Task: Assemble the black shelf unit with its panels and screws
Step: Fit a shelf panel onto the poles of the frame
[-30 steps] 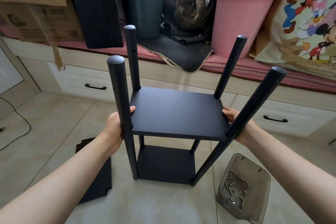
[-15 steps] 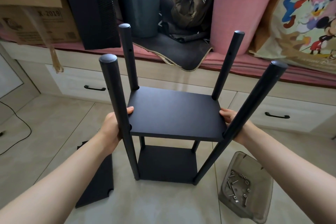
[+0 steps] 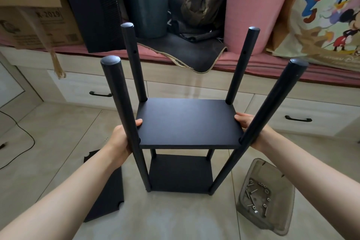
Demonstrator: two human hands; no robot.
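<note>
The black shelf unit stands upright on the tiled floor, with several round posts rising from a bottom panel [image 3: 180, 173]. A second black panel [image 3: 188, 122] sits level between the posts about halfway up. My left hand [image 3: 121, 141] grips that panel's left edge, partly behind the near left post [image 3: 124, 121]. My right hand [image 3: 251, 128] grips its right edge, behind the near right post [image 3: 259, 128]. A loose black panel [image 3: 106, 191] with notched corners lies flat on the floor to the left, under my left forearm.
A clear plastic tub [image 3: 266, 195] holding several screws sits on the floor at right. Behind the unit runs a bench with drawers [image 3: 292, 111], loaded with a pink bucket [image 3: 255, 13], a dark bin [image 3: 143, 2] and cardboard boxes. A black cable [image 3: 17, 138] lies at far left.
The middle panel has slid slightly lower along the posts with both hands still on its edges. The view has shifted a little.
</note>
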